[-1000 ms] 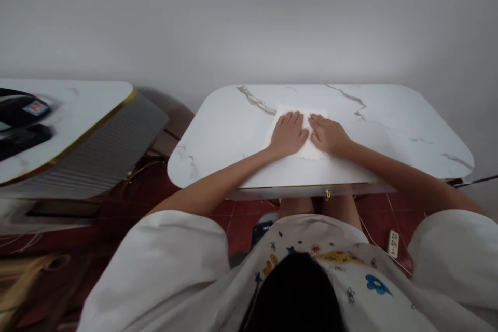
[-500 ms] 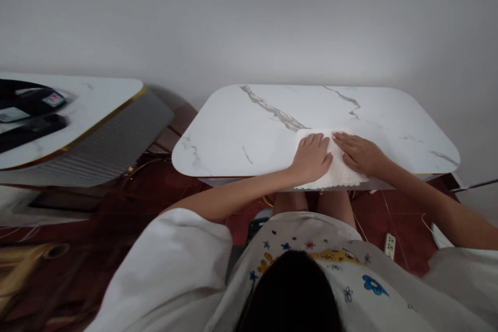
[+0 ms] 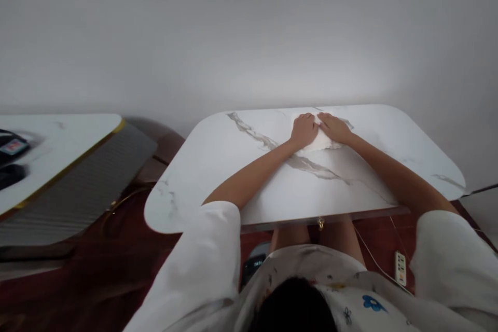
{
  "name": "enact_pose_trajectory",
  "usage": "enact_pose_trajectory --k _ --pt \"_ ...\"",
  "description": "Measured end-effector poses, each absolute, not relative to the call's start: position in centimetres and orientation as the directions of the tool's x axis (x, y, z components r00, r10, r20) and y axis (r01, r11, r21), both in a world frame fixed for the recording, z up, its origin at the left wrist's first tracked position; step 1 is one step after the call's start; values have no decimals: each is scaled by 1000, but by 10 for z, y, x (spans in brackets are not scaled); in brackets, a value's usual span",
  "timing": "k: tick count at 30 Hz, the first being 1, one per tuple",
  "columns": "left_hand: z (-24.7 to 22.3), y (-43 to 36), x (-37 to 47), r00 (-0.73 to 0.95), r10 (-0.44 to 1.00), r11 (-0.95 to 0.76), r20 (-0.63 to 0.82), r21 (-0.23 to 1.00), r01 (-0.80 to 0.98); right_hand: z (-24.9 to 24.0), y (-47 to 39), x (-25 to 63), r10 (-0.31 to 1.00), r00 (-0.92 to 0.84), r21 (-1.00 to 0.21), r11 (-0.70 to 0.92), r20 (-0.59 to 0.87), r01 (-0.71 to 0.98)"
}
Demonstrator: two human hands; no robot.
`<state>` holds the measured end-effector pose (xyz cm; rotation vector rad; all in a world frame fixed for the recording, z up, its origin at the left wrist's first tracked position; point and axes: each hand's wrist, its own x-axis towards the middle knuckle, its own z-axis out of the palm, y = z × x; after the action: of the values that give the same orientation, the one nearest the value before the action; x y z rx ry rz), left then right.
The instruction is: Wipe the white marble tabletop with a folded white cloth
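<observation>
A white cloth (image 3: 322,141) lies on the white marble-patterned tabletop (image 3: 218,166), close to its back edge. My left hand (image 3: 304,130) rests flat on the left part of the cloth, fingers extended toward the wall. Beside it my right hand (image 3: 333,127) presses on the cloth's right part, its fingers laid out and angled to the left. The two thumbs are almost touching. Part of the cloth is hidden under both hands.
A grey wall (image 3: 249,36) stands behind the tabletop. On the left is a second marble-patterned table (image 3: 78,135) with black items (image 3: 11,148) on it. A small gold knob (image 3: 321,224) sits at the front edge. A power strip (image 3: 400,268) lies on the red floor.
Both hands and the cloth have moved away from me, from the front edge to near the back edge of the tabletop. The view has shifted, and more of the tabletop's front shows.
</observation>
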<state>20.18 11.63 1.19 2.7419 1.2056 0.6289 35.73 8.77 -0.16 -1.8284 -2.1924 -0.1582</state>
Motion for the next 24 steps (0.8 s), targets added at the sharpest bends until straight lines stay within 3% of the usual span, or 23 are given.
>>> enact_pose_trajectory --k 11,17,24 --pt "8 187 250 500 778 -604 381 232 763 -2 168 392 956 -92 -87 120 277 989" --pt "5 164 266 574 728 -672 376 220 708 -11 135 417 951 -50 -93 82 304 992" --pt "8 90 236 624 700 -702 347 176 690 -11 59 398 948 -115 -105 152 297 983"
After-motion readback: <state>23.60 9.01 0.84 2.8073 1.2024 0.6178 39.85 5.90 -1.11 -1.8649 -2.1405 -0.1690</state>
